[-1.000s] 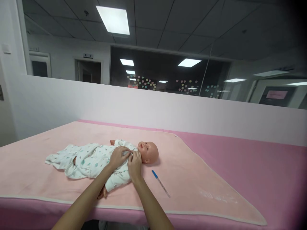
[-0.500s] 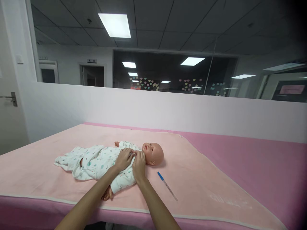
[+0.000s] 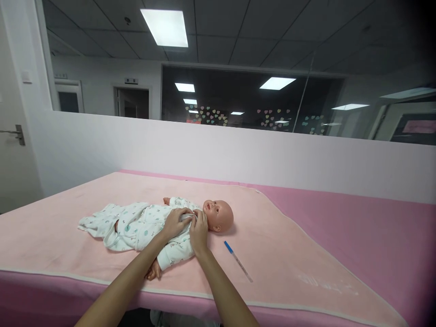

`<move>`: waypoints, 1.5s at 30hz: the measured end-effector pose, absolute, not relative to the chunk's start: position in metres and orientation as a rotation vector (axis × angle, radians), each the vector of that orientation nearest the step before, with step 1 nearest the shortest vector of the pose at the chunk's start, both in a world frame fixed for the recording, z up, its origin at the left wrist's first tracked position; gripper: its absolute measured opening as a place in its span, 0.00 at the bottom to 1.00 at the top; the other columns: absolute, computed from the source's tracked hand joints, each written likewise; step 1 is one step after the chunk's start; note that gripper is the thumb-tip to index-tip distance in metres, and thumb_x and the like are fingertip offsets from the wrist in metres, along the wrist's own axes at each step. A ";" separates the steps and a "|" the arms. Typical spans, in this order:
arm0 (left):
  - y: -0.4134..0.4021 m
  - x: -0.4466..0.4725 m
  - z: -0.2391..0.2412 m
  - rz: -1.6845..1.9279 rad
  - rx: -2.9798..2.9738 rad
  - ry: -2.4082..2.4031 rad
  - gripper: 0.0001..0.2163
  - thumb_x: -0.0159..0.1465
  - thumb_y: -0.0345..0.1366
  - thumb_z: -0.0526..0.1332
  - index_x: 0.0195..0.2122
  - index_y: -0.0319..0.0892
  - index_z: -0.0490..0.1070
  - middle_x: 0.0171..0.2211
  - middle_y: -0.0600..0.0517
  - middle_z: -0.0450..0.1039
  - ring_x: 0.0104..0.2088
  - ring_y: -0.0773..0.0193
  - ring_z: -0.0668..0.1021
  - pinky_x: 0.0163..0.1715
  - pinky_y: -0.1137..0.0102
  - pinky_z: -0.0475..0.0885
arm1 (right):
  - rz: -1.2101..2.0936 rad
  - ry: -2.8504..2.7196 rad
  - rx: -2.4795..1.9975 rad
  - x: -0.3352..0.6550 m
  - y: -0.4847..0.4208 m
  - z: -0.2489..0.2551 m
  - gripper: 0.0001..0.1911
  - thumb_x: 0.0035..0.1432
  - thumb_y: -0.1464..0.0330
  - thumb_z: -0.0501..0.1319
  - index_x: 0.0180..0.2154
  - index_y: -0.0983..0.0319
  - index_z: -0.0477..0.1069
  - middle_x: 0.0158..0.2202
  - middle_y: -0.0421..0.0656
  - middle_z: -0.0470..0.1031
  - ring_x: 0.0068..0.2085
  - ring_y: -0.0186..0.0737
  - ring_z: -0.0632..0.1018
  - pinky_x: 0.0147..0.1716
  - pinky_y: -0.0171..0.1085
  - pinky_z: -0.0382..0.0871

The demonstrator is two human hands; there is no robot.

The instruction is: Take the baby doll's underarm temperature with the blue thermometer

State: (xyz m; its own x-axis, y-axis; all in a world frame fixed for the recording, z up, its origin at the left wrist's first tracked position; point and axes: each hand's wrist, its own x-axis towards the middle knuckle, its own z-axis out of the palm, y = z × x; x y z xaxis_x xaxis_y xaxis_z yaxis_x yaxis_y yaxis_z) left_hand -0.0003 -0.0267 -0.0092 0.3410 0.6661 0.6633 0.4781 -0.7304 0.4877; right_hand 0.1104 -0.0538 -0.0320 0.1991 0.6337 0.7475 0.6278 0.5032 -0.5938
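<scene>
A baby doll (image 3: 220, 216) lies on its back on the pink sheet, its head to the right. It wears a white romper (image 3: 136, 227) with a small green print. At the doll's upper chest, just below the neck, my left hand (image 3: 177, 222) pinches the romper's fabric with bent fingers. Close beside it, my right hand (image 3: 199, 228) grips the romper's collar edge near the chin. A little white cloth shows lifted between the two hands. The fingertips partly hide the neckline, so any fastener there cannot be made out.
A pen (image 3: 238, 261) with a blue cap lies right of the doll on the peach sheet (image 3: 279, 245). Darker pink covering (image 3: 368, 236) shows beyond the sheet's edge. A low white wall (image 3: 238, 152) with glass above borders the back, and a door (image 3: 15, 159) stands at left.
The camera view has tilted down slightly. Both hands stay at the doll's neckline, with the white fabric between them a little more raised and visible.
</scene>
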 end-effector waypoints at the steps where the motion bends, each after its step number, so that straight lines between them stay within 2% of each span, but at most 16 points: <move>1: -0.027 0.000 -0.010 1.348 2.401 1.044 0.07 0.59 0.37 0.55 0.36 0.44 0.71 0.35 0.53 0.76 0.38 0.61 0.75 0.41 0.68 0.65 | 0.003 -1.469 -1.162 0.110 -0.054 -0.032 0.11 0.59 0.72 0.45 0.39 0.62 0.64 0.38 0.45 0.69 0.43 0.41 0.68 0.44 0.40 0.61; 12: -0.050 -0.022 -0.001 1.545 2.804 1.107 0.08 0.60 0.35 0.53 0.39 0.42 0.68 0.36 0.48 0.73 0.40 0.58 0.72 0.43 0.62 0.63 | -0.125 -1.470 -1.052 0.109 -0.061 -0.029 0.14 0.54 0.79 0.46 0.35 0.61 0.66 0.34 0.44 0.64 0.40 0.40 0.66 0.42 0.39 0.62; 15: -0.052 -0.031 -0.006 1.530 2.802 1.183 0.08 0.60 0.34 0.53 0.38 0.43 0.68 0.36 0.48 0.73 0.39 0.57 0.72 0.41 0.62 0.63 | -0.122 -1.461 -1.019 0.109 -0.062 -0.029 0.14 0.53 0.80 0.46 0.31 0.61 0.66 0.33 0.43 0.63 0.38 0.39 0.66 0.40 0.39 0.62; 22: -0.055 -0.035 -0.015 1.547 2.663 1.267 0.07 0.62 0.34 0.51 0.36 0.43 0.68 0.34 0.50 0.73 0.37 0.59 0.73 0.38 0.65 0.65 | -0.106 -1.452 -1.032 0.108 -0.064 -0.028 0.13 0.53 0.79 0.45 0.29 0.61 0.65 0.32 0.43 0.63 0.37 0.39 0.66 0.39 0.38 0.61; 27: -0.050 -0.035 -0.021 1.666 2.543 1.243 0.07 0.63 0.34 0.51 0.36 0.43 0.68 0.34 0.51 0.74 0.37 0.61 0.73 0.39 0.66 0.66 | -0.206 -1.567 -1.076 0.106 -0.066 -0.025 0.11 0.51 0.78 0.49 0.33 0.62 0.66 0.35 0.44 0.66 0.39 0.40 0.66 0.40 0.39 0.60; 34: -0.046 -0.038 -0.029 1.667 2.354 1.331 0.07 0.62 0.40 0.54 0.34 0.45 0.68 0.31 0.55 0.76 0.31 0.65 0.77 0.31 0.71 0.70 | -0.280 -1.755 -1.026 0.103 -0.069 -0.022 0.09 0.56 0.74 0.51 0.33 0.60 0.68 0.30 0.41 0.70 0.36 0.38 0.68 0.38 0.38 0.57; 37: -0.045 -0.038 -0.030 1.674 2.383 1.336 0.07 0.62 0.41 0.54 0.34 0.45 0.69 0.31 0.55 0.77 0.31 0.65 0.77 0.32 0.71 0.70 | -0.283 -1.743 -1.017 0.102 -0.069 -0.022 0.09 0.58 0.74 0.50 0.33 0.61 0.68 0.30 0.41 0.71 0.35 0.38 0.68 0.38 0.37 0.57; 41: -0.044 -0.039 -0.028 1.748 2.447 1.271 0.07 0.62 0.39 0.54 0.34 0.44 0.69 0.36 0.53 0.76 0.36 0.64 0.77 0.35 0.71 0.71 | -0.283 -1.744 -1.029 0.103 -0.069 -0.023 0.08 0.58 0.73 0.50 0.32 0.61 0.68 0.29 0.41 0.71 0.34 0.38 0.68 0.37 0.37 0.56; 45: -0.049 -0.039 -0.024 1.659 2.450 1.299 0.07 0.63 0.38 0.52 0.35 0.44 0.67 0.33 0.53 0.74 0.32 0.66 0.76 0.33 0.72 0.70 | -0.269 -1.741 -1.035 0.102 -0.069 -0.022 0.08 0.58 0.73 0.51 0.32 0.60 0.67 0.30 0.40 0.71 0.34 0.37 0.68 0.38 0.37 0.56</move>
State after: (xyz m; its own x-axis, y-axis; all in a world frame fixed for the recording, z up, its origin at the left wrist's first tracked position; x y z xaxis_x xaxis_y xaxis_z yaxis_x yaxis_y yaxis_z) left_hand -0.0388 -0.0488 -0.0239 0.1515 0.5623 0.8129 0.6543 -0.6735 0.3440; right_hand 0.1024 -0.0691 -0.0219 -0.0818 0.5107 0.8558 0.7452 0.6016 -0.2878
